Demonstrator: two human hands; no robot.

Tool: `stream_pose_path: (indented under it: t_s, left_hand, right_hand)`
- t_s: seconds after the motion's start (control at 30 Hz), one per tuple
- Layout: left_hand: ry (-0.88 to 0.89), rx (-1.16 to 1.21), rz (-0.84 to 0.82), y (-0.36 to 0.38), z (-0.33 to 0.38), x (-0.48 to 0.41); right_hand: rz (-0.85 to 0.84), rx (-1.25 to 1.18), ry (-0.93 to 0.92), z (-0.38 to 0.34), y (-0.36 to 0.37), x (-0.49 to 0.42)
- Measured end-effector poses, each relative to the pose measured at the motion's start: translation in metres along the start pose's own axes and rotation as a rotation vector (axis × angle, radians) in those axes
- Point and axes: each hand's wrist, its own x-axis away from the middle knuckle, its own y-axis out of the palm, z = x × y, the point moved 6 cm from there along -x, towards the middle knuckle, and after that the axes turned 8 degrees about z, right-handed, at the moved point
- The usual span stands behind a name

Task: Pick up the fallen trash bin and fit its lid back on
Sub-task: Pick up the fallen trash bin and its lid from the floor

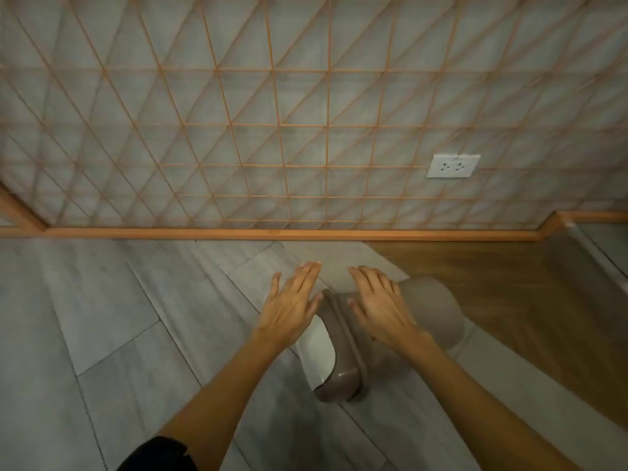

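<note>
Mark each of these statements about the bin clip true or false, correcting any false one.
1. The trash bin stands upright. False: it lies on its side on the floor.
2. The right hand rests on the bin. True.
3. The left hand is closed in a fist. False: its fingers are spread open, beside the bin's lid end.
4. A white wall socket is on the wall. True.
5. The bin is bright red. False: it is grey-brown.
</note>
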Motion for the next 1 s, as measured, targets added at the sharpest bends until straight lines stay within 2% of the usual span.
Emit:
stream_pose_path:
  t_s: [0.13,0.3,0.4,0.5,0.7,1.0]
  left_hand:
    - [-0.376,0.226,-0.188,0.038,-0.022,0.028]
    - [-0.925,0.747,-0.209,0.063,-0.024,0.059]
    - [-1.208,0.913,-0.287,0.071,-0.021,0.069]
    - [-1.271,0.963,-0.307,0.071,-0.023,0.069]
    - [-1.277,1.053,-0.266,0.069,-0.024,0.072]
    - [-1.461,1.351,-0.321,0.077,-0.015,0.077]
  right_hand:
    - [-0.03,-0.04,0.091,-0.005,0.017,0.015]
    - [-0.111,-0.14,0.18,-0.01,0.032,0.019]
    - [-0.171,-0.222,0.256,-0.009,0.043,0.016]
    - [-0.172,-0.282,0.294,-0.009,0.047,0.016]
    - [-0.172,-0.332,0.312,-0.006,0.034,0.017]
    - [-0.02,-0.623,0.404,-0.001,-0.037,-0.002]
